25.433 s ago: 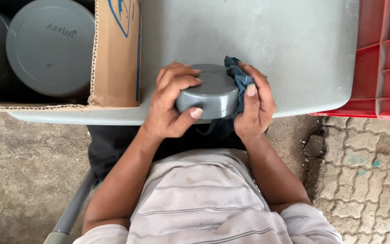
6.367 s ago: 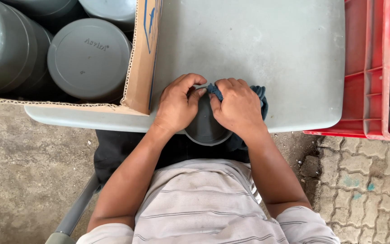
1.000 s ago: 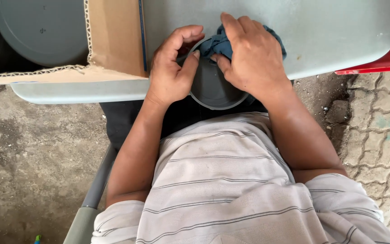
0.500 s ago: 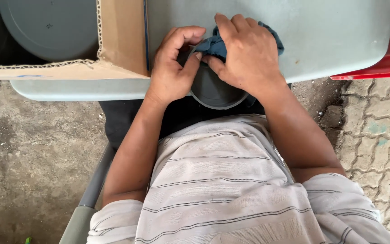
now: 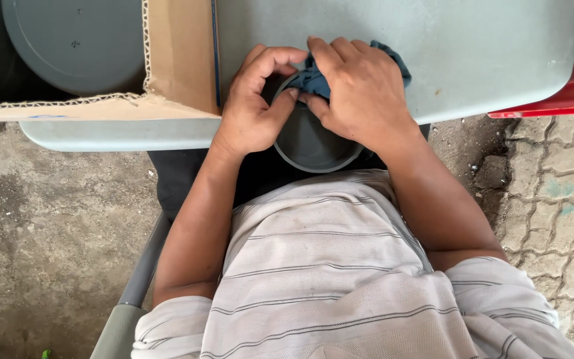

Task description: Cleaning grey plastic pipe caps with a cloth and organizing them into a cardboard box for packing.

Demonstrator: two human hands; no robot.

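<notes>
While the left hand point(image 5: 254, 110) curls around the rim of the round grey plastic cap point(image 5: 313, 136) at the near edge of the pale grey worktop point(image 5: 473, 53), upper middle of the frame, the right hand point(image 5: 360, 86) presses a bunched blue cloth point(image 5: 313, 78) into it; wiping well probably means steadying the cap firmly and sweeping the whole inner wall.

Pale short-sleeved shirt point(image 5: 340, 266) with thin dark horizontal stripes (textured weave), bare forearms, dark trousers point(image 5: 187, 179)
</notes>
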